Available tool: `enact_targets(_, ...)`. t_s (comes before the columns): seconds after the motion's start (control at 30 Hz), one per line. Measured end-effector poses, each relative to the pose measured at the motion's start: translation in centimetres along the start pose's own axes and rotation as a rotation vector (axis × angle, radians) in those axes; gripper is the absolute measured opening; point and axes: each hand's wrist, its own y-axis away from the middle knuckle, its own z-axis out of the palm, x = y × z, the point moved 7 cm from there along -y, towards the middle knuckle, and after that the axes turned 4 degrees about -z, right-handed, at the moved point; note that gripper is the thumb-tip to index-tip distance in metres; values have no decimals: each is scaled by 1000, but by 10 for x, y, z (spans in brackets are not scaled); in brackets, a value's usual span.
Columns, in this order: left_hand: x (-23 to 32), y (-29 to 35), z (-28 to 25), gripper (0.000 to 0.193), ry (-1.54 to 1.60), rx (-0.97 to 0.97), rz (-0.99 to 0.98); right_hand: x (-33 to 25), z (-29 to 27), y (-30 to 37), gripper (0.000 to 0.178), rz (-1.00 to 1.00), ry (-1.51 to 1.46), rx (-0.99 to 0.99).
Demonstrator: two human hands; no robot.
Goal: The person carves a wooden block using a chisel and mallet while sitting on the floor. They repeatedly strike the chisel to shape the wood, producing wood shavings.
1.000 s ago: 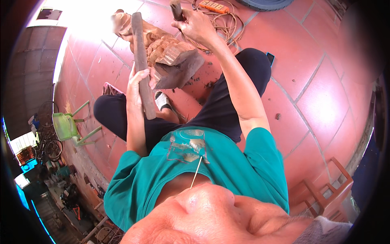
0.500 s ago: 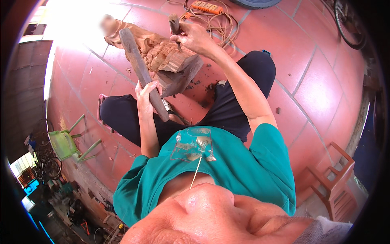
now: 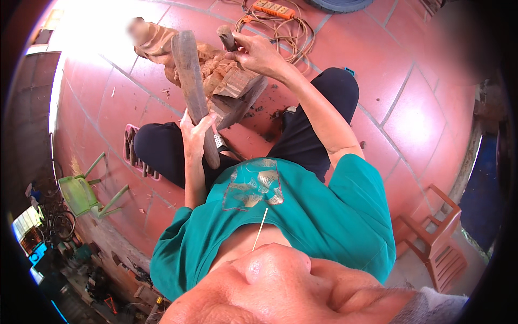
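Note:
A wooden carving (image 3: 236,82) lies on the floor in front of my crossed legs, its rough block end toward me and its rounded, detailed part stretching to the far left. My left hand (image 3: 195,132) is closed round the lower part of a long wooden mallet (image 3: 187,67), which slants up over the carving and hides part of it. In my right hand (image 3: 259,55) is a chisel (image 3: 226,38), gripped by its wooden handle over the near part of the carving. The chisel's blade is mostly hidden behind my fingers.
An orange power strip (image 3: 273,9) and coiled cable (image 3: 295,40) lie beyond my right hand. By my left knee is a pink basket (image 3: 131,128) of tools. A green stool (image 3: 80,195) lies left, a brown plastic chair (image 3: 445,232) stands right. Dark chips litter the tiles.
The mallet stands more upright, its upper end now further right and nearer the chisel. My right hand keeps its hold on the chisel. The whole view has shifted slightly, baring more of the pink basket.

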Motion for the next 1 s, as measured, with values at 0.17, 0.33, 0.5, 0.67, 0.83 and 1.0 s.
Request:
enact_targets(0.17, -11, 13, 0, 36, 14, -32, -89, 5, 2, -2, 25, 50, -163, -38)
enact_targets(0.33, -22, 19, -7, 63, -56, 39, -94, 12, -7, 11, 23, 150, -237, 68)
enact_targets(0.5, -16, 18, -4, 78, -45, 18, -100, 7, -16, 17, 21, 186, -183, 97)
enact_targets(0.67, -20, 20, -15, 85, -154, 13, -197, 8, -18, 18, 22, 228, -157, 94)
enact_targets(0.83, -25, 19, -20, 84, -399, 13, -300, 12, -15, 13, 25, 204, -149, 89)
enact_targets(1.0, -22, 14, -16, 82, -602, 61, -136, 10, -17, 10, 26, 227, -155, 91)
